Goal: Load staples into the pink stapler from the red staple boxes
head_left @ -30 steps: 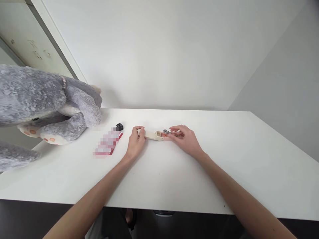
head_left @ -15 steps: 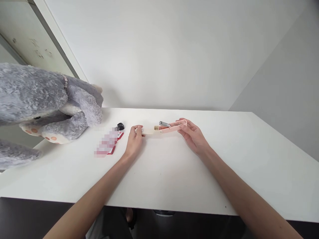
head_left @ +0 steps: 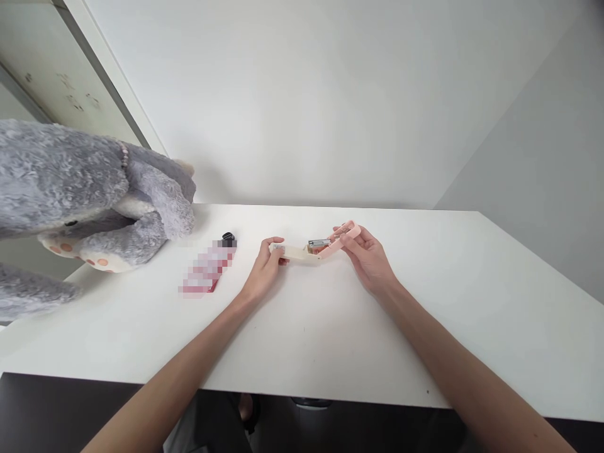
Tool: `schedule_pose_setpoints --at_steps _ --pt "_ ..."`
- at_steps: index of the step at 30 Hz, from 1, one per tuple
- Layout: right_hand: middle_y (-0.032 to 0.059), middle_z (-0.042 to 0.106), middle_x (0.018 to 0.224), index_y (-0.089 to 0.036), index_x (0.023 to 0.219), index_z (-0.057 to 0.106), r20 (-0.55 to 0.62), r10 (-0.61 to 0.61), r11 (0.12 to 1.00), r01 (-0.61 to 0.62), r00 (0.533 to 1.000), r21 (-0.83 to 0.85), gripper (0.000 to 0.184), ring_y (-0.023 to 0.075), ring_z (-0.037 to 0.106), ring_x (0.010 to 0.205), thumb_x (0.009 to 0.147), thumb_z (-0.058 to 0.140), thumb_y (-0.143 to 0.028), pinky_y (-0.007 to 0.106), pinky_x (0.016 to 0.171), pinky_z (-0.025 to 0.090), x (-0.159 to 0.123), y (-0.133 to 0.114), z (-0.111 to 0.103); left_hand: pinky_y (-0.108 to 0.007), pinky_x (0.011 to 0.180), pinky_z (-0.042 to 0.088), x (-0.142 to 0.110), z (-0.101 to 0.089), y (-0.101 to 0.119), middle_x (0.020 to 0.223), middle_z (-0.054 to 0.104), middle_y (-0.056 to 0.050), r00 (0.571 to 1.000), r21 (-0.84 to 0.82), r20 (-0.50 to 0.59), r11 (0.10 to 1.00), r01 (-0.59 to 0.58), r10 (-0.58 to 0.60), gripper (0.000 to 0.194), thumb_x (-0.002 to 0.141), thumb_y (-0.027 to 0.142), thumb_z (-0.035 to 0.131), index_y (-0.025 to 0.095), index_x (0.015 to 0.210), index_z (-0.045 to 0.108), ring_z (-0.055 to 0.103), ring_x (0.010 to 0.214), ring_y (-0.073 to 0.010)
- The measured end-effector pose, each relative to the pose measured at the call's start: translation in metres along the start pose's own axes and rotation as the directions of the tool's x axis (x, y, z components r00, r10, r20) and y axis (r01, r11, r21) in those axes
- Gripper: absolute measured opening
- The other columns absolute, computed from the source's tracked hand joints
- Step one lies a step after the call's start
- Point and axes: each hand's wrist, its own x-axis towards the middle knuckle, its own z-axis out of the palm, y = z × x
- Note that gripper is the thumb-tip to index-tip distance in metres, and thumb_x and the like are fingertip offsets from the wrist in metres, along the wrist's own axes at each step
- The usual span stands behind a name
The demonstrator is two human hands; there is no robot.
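Note:
A cream and pink stapler (head_left: 306,251) lies opened up on the white table (head_left: 330,314). My left hand (head_left: 267,272) pinches the cream base end against the tabletop. My right hand (head_left: 365,258) grips the pink top arm and has it tilted upward, away from the base. The metal staple channel shows between the two halves. Both hands are closed on the stapler.
A large grey plush toy (head_left: 80,201) fills the table's left end. A flat red-and-white box (head_left: 205,272) and a small black object (head_left: 228,239) lie left of my left hand. White walls meet behind the table.
My right hand has swung the pink top arm from lying flat to tilted upward. My left hand and the base have slid a little to the right.

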Motion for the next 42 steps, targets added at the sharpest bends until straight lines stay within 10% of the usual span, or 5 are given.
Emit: schedule_pose_setpoints --at_steps 10,42 --pt "0.0075 0.073 0.124 -0.031 0.119 0.069 -0.005 0.061 0.998 -0.061 0.998 -0.002 0.045 0.0310 0.061 0.129 0.082 0.081 -0.051 0.051 0.103 0.054 -0.001 0.006 0.002 -0.036 0.095 0.047 -0.006 0.006 -0.001 0.089 0.073 -0.005 0.933 -0.033 0.322 0.986 -0.161 0.163 0.049 0.098 0.060 0.049 0.022 0.128 0.053 0.069 0.098 -0.0223" --pt "0.0064 0.074 0.123 -0.029 0.119 0.075 0.065 0.156 0.985 -0.150 0.986 -0.090 0.049 0.0266 0.067 0.109 0.077 0.084 -0.050 0.041 0.090 0.055 -0.011 -0.004 0.011 -0.036 0.090 0.050 -0.009 0.009 -0.005 0.094 0.072 -0.004 0.901 -0.042 0.389 0.981 -0.191 0.192 0.038 0.097 0.046 0.059 0.021 0.126 0.057 0.068 0.096 -0.0204"
